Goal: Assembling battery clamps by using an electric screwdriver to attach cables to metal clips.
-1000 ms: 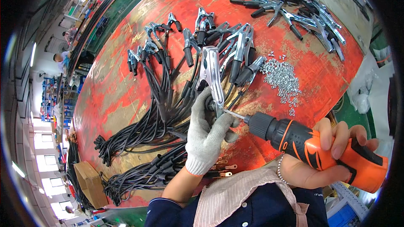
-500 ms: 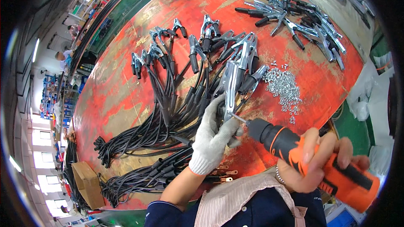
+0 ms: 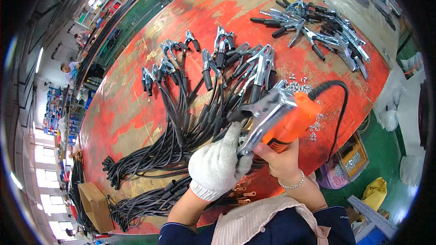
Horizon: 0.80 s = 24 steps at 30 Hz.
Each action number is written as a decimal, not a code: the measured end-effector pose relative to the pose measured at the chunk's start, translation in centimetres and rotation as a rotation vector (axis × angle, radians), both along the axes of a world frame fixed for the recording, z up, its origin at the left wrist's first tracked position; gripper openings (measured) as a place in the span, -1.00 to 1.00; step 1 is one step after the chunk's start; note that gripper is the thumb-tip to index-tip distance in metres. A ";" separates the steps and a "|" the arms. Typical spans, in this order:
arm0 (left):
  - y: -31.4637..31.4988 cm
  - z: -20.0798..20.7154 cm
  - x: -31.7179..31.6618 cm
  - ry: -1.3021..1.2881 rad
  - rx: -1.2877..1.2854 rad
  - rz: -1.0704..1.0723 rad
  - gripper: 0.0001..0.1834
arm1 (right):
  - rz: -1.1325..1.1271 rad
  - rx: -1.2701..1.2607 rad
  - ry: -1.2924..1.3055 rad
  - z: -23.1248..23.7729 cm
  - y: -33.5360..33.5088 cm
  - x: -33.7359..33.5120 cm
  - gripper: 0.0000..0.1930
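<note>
My left hand (image 3: pixel 217 164), in a white knit glove, grips a metal clamp (image 3: pixel 265 111) with a black cable, held up over the red table (image 3: pixel 131 118). My bare right hand (image 3: pixel 279 159), with a bead bracelet, holds an orange electric screwdriver (image 3: pixel 293 120) tipped up close against the clamp; its black cord (image 3: pixel 338 109) loops to the right. Where its tip meets the clamp is hidden.
Several clamps with black cables (image 3: pixel 195 95) fan across the table's middle. A heap of bare clamps (image 3: pixel 318 31) lies at the far right, and small silver screws (image 3: pixel 297 86) beside the screwdriver. Cable bundles (image 3: pixel 145 202) and a cardboard box (image 3: pixel 95 206) sit at the near left edge.
The screwdriver swung up from lying sideways at the right to stand close against the clamp. My left hand shifted the clamp rightward and tilted it.
</note>
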<state>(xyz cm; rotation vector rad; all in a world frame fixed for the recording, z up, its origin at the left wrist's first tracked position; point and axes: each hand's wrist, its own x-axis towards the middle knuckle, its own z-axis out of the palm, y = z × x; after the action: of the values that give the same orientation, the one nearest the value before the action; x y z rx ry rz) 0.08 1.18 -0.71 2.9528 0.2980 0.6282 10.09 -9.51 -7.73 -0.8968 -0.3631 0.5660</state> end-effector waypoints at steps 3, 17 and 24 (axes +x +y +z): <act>0.3 0.4 0.2 0.034 0.043 -0.045 -0.42 | 0.054 0.039 0.145 0.0 0.6 0.1 -0.38; 9.9 -1.0 8.0 0.209 0.258 0.370 -0.70 | -0.150 0.230 0.234 -0.1 -1.3 4.6 -0.35; 9.8 -8.7 12.9 0.505 -0.020 0.731 -0.58 | -0.144 0.218 0.217 -0.3 -1.7 4.7 -0.34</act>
<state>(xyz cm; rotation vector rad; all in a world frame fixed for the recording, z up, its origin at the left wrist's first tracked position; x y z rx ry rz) 12.93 11.01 -9.44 2.8770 1.4422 -0.1042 14.78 -11.23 -8.07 -0.6386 -0.1578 0.4751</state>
